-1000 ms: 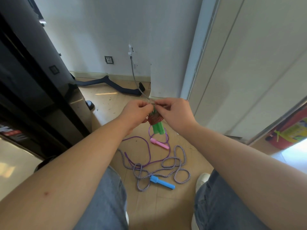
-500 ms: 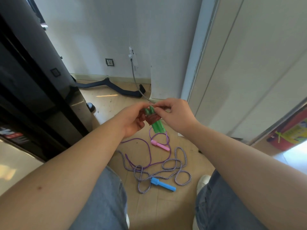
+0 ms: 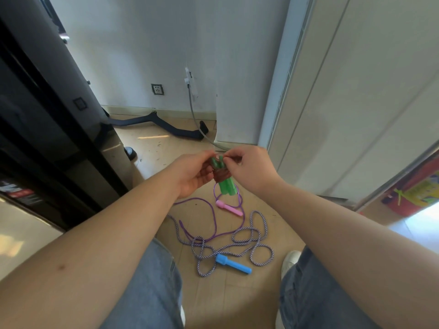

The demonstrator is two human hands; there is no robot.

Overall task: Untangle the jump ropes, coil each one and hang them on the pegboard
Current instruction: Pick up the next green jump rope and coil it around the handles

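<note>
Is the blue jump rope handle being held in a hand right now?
No, the blue handle lies on the floor; the left hand and right hand hold the green handles.

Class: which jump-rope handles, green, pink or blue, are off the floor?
The green handles, wound with dark red rope, held between left hand and right hand; pink handle and blue handle lie on the floor.

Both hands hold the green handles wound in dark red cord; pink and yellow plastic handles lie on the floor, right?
The head view shows a pink plastic handle and a blue plastic handle, not yellow. The left hand and right hand do hold the green handles.
</note>
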